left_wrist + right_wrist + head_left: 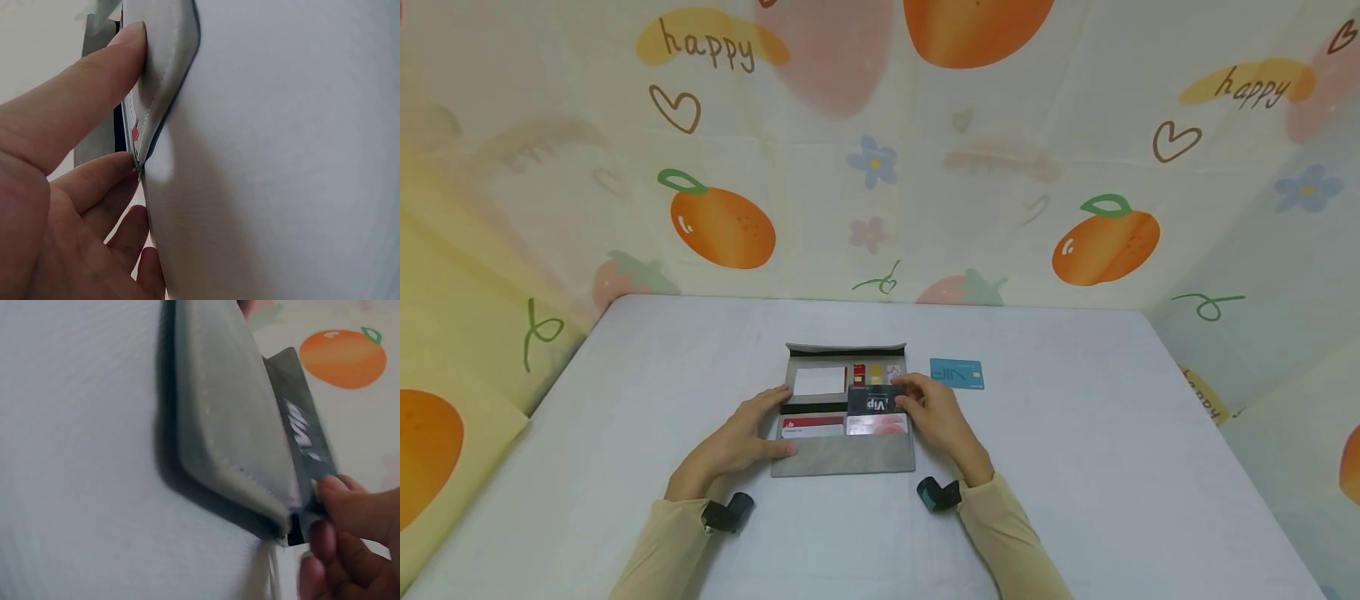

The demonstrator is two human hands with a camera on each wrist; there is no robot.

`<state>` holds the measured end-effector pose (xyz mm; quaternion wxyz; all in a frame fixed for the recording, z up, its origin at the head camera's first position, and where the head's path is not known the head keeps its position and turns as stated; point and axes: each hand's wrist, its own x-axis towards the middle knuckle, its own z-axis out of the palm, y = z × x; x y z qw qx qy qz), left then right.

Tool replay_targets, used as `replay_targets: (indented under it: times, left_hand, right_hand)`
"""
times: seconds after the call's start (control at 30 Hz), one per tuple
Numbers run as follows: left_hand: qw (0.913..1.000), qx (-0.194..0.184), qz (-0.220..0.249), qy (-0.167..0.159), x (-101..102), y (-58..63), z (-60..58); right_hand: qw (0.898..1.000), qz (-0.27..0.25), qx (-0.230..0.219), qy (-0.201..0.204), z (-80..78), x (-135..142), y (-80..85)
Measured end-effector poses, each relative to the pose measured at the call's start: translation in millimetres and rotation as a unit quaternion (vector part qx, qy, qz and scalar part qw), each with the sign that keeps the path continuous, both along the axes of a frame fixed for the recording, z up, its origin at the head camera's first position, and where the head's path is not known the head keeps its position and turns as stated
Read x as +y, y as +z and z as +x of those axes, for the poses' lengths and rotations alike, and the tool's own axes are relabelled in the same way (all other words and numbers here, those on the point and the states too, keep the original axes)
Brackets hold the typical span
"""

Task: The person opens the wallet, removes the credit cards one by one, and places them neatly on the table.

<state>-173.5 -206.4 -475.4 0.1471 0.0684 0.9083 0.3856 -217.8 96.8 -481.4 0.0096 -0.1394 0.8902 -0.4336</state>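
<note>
An unfolded grey wallet (853, 457) lies on the table, with cards in its slots. My left hand (741, 437) steadies its left side: the thumb (119, 56) presses on the lower panel and the other fingers touch the edge. Between thumb and fingers, my right hand (936, 414) pinches the right end of a black card marked Vip (867, 400). That card stands above a pink and white card (876, 425) in the lower right slot; in the right wrist view the black card (306, 434) sticks out past the wallet's panel. A red and white card (812, 427) fills the lower left slot.
A blue card (956, 374) lies on the white table (1052, 467) right of the wallet. The wallet's upper panel carries a white card (820, 381) and several small coloured items. Behind the table hangs a patterned cloth (820, 167).
</note>
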Motion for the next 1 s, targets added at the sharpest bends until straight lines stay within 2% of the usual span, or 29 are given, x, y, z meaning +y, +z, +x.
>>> replay_targets:
  times: [0.13,0.23,0.47,0.73,1.0]
  left_hand:
    - [1.0000,0.003,0.000,-0.003,0.2,0.1,-0.4]
    - [1.0000,0.006,-0.002,-0.004,0.3,0.4,-0.4]
    - [1.0000,0.003,-0.004,-0.001,1.1,0.7,0.3]
    - [1.0000,0.006,-0.004,-0.001,1.1,1.4,1.1]
    - [1.0000,-0.001,-0.004,0.008,1.6,-0.4,-0.3]
  right_hand:
    - [0.999,-0.013,0.038,-0.017,-2.4,2.5,1.0]
    - [0.999,-0.019,0.041,-0.010,-3.6,4.4,2.2]
    - [0.999,-0.030,-0.012,0.017,-2.3,7.9,5.1]
    - [0.999,-0.037,-0.003,0.015,-4.1,13.7,9.6]
    - [0.998,-0.054,-0.020,0.010,-7.2,25.6,16.6]
